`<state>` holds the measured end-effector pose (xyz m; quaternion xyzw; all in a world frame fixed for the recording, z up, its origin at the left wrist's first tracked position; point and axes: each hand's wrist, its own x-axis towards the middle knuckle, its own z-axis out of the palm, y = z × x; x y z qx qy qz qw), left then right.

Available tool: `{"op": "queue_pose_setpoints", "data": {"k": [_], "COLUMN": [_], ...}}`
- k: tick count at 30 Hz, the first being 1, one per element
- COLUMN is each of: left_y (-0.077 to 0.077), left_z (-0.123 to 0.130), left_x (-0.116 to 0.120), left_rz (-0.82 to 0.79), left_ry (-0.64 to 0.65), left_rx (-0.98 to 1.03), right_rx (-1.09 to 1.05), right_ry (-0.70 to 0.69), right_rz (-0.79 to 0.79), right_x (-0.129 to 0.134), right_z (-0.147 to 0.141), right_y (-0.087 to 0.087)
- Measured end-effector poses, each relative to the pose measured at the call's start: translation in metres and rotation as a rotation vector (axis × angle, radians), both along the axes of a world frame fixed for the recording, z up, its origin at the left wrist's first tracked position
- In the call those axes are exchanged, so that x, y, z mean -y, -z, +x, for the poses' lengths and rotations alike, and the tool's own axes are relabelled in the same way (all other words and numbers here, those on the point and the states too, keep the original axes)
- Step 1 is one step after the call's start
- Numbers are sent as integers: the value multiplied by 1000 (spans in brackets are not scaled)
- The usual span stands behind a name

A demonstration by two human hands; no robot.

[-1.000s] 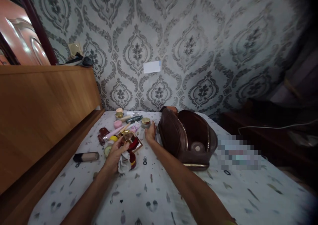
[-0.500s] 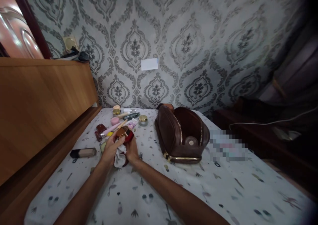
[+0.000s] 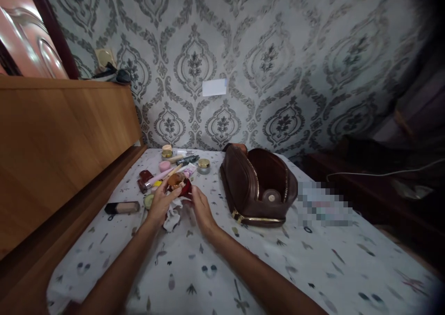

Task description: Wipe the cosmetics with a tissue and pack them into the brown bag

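My left hand (image 3: 162, 203) is closed round an amber and red bottle (image 3: 179, 181) with a gold band. A crumpled white cloth (image 3: 172, 216) hangs beneath the bottle, beside my left fingers. My right hand (image 3: 203, 210) is at the bottle's right side, its fingers extended and slightly apart from the thumb side; it seems to hold nothing. Behind the hands lie a pink jar (image 3: 164, 166), a gold-lidded jar (image 3: 204, 166), a dark tube (image 3: 187, 160) and a dark red item (image 3: 145, 180). A black-capped beige bottle (image 3: 122, 207) lies left of my left hand.
An unzipped brown bag (image 3: 259, 189) stands right of the hands on the patterned white cover (image 3: 208, 282). A wooden cabinet (image 3: 69, 143) borders the left side. Patterned wallpaper (image 3: 222, 50) rises behind. A pixelated patch lies right of the bag.
My right hand has come away from the bottle's underside and moved right, its fingers straightening. The bottle stays in my left hand. The whole view has shifted slightly.
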<state>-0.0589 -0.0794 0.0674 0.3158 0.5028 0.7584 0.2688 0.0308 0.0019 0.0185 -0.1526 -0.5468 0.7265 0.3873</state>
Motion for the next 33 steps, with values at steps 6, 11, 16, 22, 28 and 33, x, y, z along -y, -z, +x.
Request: {"op": "queue_pose_setpoints", "data": {"k": [6,11,16,22,28,33], "left_y": [-1,0,-14,-31,-1,2], "left_z": [12,23,24,49,70,65], "left_x": [-1,3,6,2,-3,-1], "left_rz": [-83,-140,-80,63,-117,-220], "left_ry": [-21,36,-116,-257,-29,-128], "left_rx": [-292,-595,-544,-599,-943,-1125], "right_rx": [-185,-207,-143,-144,-187,-181], "right_ry": [-200,-218,-163,-113,-122,-159], "right_rz": [-421,-535,-595,-542,-566,-433], "right_x": [15,13,9,21,25,33], "right_z": [26,49,72,72,71,76], "right_y": [-20,-21,-10,-6,-2,-11]}}
